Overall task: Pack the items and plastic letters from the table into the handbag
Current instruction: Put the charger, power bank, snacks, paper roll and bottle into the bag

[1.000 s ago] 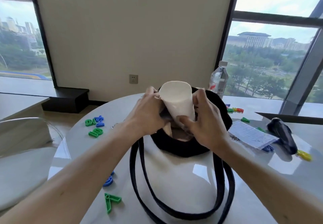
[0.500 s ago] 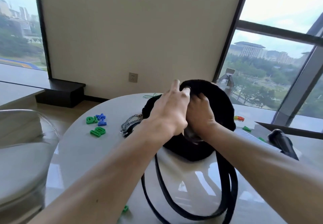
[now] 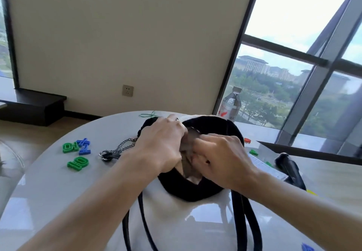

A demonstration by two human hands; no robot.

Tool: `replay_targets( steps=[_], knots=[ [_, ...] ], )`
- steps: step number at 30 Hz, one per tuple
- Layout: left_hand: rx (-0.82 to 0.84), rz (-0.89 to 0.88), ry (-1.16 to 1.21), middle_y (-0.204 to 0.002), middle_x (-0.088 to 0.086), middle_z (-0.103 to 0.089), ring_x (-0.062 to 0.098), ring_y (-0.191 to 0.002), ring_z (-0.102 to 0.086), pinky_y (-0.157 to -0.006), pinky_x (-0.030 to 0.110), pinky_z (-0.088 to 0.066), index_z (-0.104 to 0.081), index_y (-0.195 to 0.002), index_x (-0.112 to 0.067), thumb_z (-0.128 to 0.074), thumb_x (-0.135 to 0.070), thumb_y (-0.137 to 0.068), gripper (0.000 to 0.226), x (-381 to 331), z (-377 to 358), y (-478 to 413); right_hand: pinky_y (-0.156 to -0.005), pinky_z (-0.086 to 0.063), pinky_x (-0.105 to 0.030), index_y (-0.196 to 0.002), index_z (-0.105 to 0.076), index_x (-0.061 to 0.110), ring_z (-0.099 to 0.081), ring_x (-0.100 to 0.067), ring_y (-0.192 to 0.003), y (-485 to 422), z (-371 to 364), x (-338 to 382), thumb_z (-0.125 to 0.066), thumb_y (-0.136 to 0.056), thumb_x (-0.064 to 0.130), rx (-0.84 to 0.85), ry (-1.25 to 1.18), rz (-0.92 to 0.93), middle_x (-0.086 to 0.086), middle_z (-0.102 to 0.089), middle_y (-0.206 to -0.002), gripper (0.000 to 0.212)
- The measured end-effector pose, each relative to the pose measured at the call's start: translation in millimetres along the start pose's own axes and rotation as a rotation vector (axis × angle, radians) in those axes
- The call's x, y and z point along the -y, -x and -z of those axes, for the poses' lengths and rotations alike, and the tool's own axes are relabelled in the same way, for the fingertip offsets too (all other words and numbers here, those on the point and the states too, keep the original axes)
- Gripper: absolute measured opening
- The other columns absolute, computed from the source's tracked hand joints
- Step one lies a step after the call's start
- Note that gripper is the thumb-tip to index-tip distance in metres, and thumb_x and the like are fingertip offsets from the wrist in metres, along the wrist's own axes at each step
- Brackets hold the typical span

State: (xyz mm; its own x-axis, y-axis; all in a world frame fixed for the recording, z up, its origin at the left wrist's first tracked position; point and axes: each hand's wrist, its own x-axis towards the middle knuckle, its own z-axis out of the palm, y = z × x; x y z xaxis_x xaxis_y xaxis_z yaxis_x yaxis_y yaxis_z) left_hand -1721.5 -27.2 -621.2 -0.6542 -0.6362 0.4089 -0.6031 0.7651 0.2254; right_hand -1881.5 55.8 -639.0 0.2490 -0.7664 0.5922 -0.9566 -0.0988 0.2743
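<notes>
A black fuzzy handbag [image 3: 192, 191] stands mid-table, its long straps [image 3: 252, 223] trailing toward me. My left hand [image 3: 162, 143] grips the bag's left rim, fingers curled over it. My right hand [image 3: 225, 162] lies over the right rim with its fingers curled down into the mouth against the lining. The inside is mostly hidden by both hands. On the table to the left lie green letters [image 3: 78, 162] and blue letters [image 3: 84, 146]. A red letter [image 3: 247, 140] and a green letter [image 3: 253, 152] sit to the right of the bag.
A chain with a key ring [image 3: 115, 151] lies by my left wrist. A water bottle [image 3: 231, 106] stands behind the bag, with a green loop of cord [image 3: 147, 115] to its left. A printed sheet [image 3: 262, 165] and a black folded object [image 3: 290, 169] lie at right.
The white cup-shaped item that both hands held over the bag a second ago has gone down inside and is out of sight. My hands now sit lower, at the bag's rim.
</notes>
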Motion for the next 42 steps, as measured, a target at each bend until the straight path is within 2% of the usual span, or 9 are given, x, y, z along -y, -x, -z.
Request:
replay_targets(
  steps=[6, 12, 15, 17, 20, 23, 27, 32, 42],
  knots=[
    [0.023, -0.162, 0.16, -0.116, -0.011, -0.044, 0.007, -0.114, -0.042, -0.085, 0.037, -0.052, -0.067, -0.104, -0.034, -0.064, -0.027, -0.09, 0.016, 6, 0, -1, -0.063, -0.047, -0.033, -0.078, -0.052, 0.023, -0.051, -0.009, -0.058, -50, 18, -99, -0.069, -0.085, 0.034, -0.372, -0.188, -0.664, 0.009, -0.053, -0.063, 0.021],
    [0.008, -0.21, 0.189, -0.109, -0.018, -0.037, 0.001, -0.106, -0.041, -0.08, 0.03, -0.05, -0.068, -0.101, -0.035, -0.062, -0.024, -0.091, 0.015, 10, -4, -3, -0.095, -0.051, -0.049, -0.134, -0.031, 0.012, -0.052, -0.032, -0.116, -70, -31, -175, -0.082, -0.075, 0.046, -0.018, -0.249, -1.122, -0.016, -0.045, -0.133, 0.085],
    [-0.007, -0.242, 0.215, -0.103, -0.02, -0.038, 0.0, -0.098, -0.038, -0.072, 0.023, -0.047, -0.068, -0.091, -0.034, -0.062, -0.024, -0.089, 0.012, 11, -3, -4, -0.098, -0.049, -0.044, -0.152, -0.013, 0.008, -0.052, -0.031, -0.117, -72, -60, -198, -0.086, -0.071, 0.048, 0.109, -0.359, -1.237, -0.024, -0.043, -0.144, 0.116],
    [-0.019, -0.269, 0.238, -0.106, -0.02, -0.041, -0.001, -0.099, -0.039, -0.068, 0.017, -0.042, -0.066, -0.085, -0.033, -0.062, -0.026, -0.087, 0.008, 9, -2, -3, -0.083, -0.048, -0.037, -0.155, -0.006, 0.005, -0.05, -0.025, -0.096, -75, -77, -208, -0.088, -0.069, 0.047, 0.126, -0.451, -1.277, -0.02, -0.055, -0.124, 0.127],
    [-0.062, -0.281, 0.297, -0.107, -0.021, -0.045, 0.0, -0.103, -0.043, -0.076, 0.016, -0.041, -0.061, -0.082, -0.031, -0.065, -0.034, -0.084, 0.006, 5, 3, -2, -0.068, -0.042, -0.032, -0.145, -0.035, 0.013, -0.043, -0.017, -0.078, -77, -96, -218, -0.088, -0.068, 0.048, 0.11, -0.418, -1.277, -0.007, -0.045, -0.104, 0.099],
    [-0.108, -0.25, 0.331, -0.11, -0.022, -0.044, 0.0, -0.104, -0.045, -0.086, 0.021, -0.042, -0.057, -0.091, -0.035, -0.066, -0.039, -0.084, 0.012, 2, 7, -2, -0.072, -0.042, -0.035, -0.106, -0.049, 0.03, -0.047, -0.021, -0.082, -77, -106, -220, -0.086, -0.07, 0.049, 0.076, -0.364, -1.255, -0.006, -0.049, -0.101, 0.055],
    [-0.136, -0.16, 0.31, -0.107, -0.017, -0.046, 0.004, -0.103, -0.046, -0.089, 0.027, -0.042, -0.054, -0.095, -0.034, -0.065, -0.038, -0.087, 0.013, 4, 7, 1, -0.069, -0.049, -0.037, -0.119, -0.057, 0.006, -0.053, -0.02, -0.074, -70, -102, -217, -0.088, -0.069, 0.046, -0.056, -0.377, -1.251, -0.004, -0.056, -0.082, 0.071],
    [-0.054, -0.169, 0.276, -0.103, -0.014, -0.05, 0.007, -0.105, -0.049, -0.092, 0.032, -0.044, -0.057, -0.075, -0.033, -0.068, -0.032, -0.087, 0.016, 7, 9, 6, -0.093, -0.053, -0.049, -0.125, -0.053, 0.004, -0.062, -0.033, -0.108, -72, -46, -207, -0.087, -0.07, 0.045, -0.204, -0.274, -1.046, -0.016, -0.064, -0.119, 0.077],
    [-0.143, -0.059, -0.01, -0.106, -0.008, -0.052, 0.018, -0.095, -0.056, -0.074, 0.035, -0.049, -0.069, -0.103, -0.031, -0.062, -0.036, -0.089, 0.016, 19, -9, 14, -0.081, -0.062, -0.047, -0.12, -0.051, 0.007, -0.074, -0.019, -0.098, -21, 96, -98, -0.086, -0.076, 0.022, -0.526, -0.899, -0.641, -0.003, -0.072, -0.11, 0.058]
  ],
)
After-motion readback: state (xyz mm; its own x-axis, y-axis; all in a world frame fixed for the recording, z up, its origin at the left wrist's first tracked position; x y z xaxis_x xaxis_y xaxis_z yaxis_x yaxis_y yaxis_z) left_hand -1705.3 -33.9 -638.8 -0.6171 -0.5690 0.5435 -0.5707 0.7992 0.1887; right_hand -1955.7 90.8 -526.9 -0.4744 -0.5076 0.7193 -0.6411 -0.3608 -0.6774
